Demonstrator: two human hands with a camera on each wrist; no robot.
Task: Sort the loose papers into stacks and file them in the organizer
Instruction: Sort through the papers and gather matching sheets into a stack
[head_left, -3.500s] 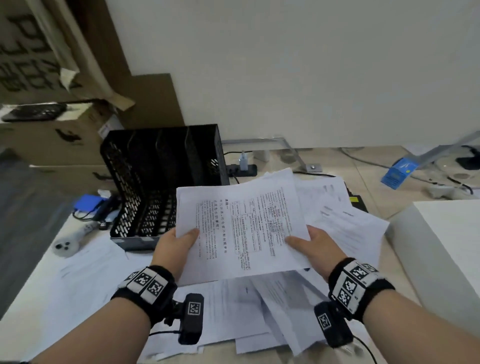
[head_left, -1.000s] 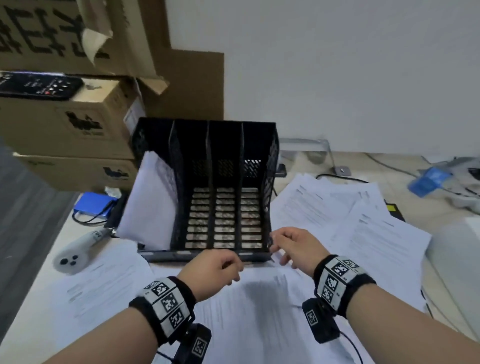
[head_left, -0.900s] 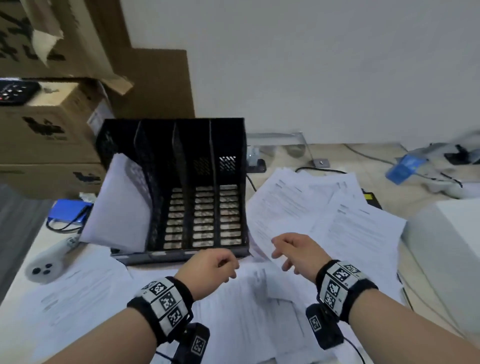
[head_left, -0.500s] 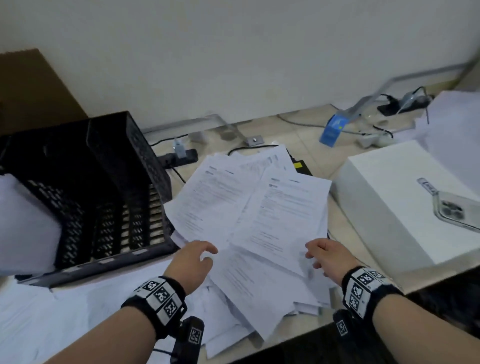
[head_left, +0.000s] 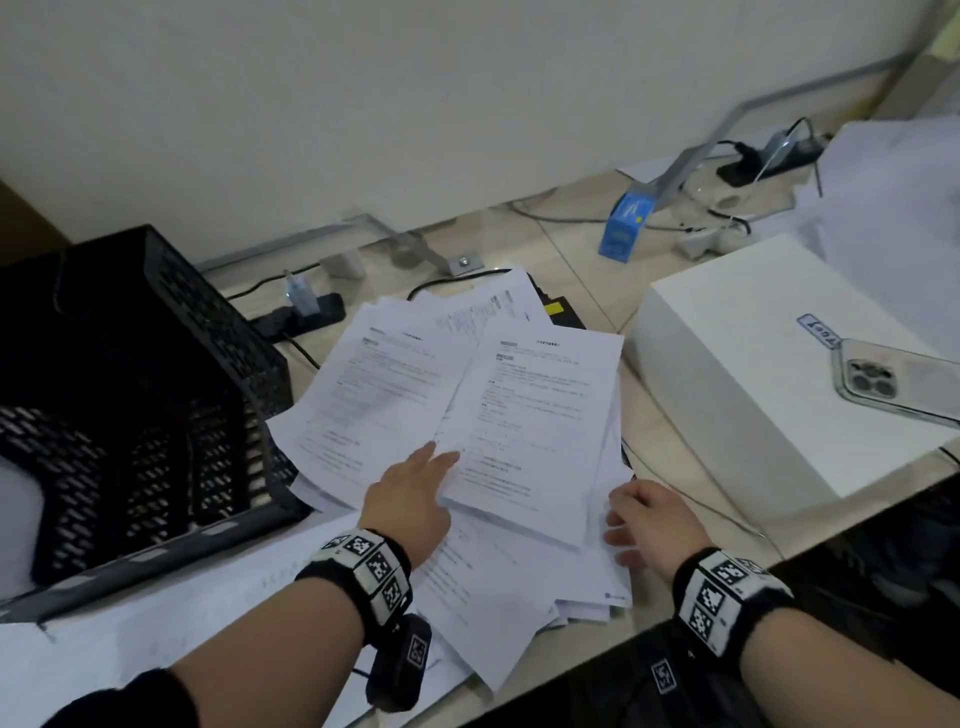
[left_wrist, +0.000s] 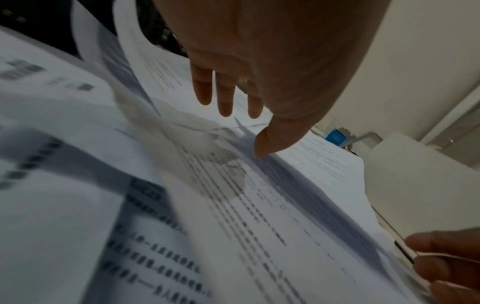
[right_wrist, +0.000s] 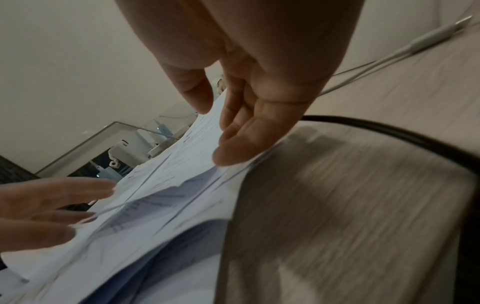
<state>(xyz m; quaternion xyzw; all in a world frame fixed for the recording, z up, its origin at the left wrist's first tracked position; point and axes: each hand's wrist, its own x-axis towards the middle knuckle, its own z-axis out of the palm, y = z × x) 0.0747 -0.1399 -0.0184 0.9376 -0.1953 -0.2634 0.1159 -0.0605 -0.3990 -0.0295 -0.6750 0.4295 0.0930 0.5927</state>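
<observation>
A loose pile of printed papers (head_left: 395, 384) lies fanned on the desk to the right of the black mesh organizer (head_left: 156, 374). White sheets (head_left: 18, 501) stand in the organizer's far-left slot; the other slots look empty. My left hand (head_left: 431, 467) rests flat on the pile with straight fingers (left_wrist: 224, 98), and its thumb touches the left edge of the top sheet (head_left: 535, 426). My right hand (head_left: 623, 519) sits at the pile's right edge. Its fingers (right_wrist: 233, 148) are loosely spread and touch the sheet edges without a clear pinch.
A white box (head_left: 753, 374) with a phone (head_left: 893, 382) on it stands close on the right. More sheets (head_left: 156, 623) lie in front of the organizer. Behind the pile are a power strip (head_left: 306, 314), cables and a blue carton (head_left: 626, 226). The desk's front edge (head_left: 675, 618) runs under my right wrist.
The sheaf I held in both hands now stands in the organizer's left slot. Both hands then moved right to the loose pile, the left sliding onto it and the right closing on its edge.
</observation>
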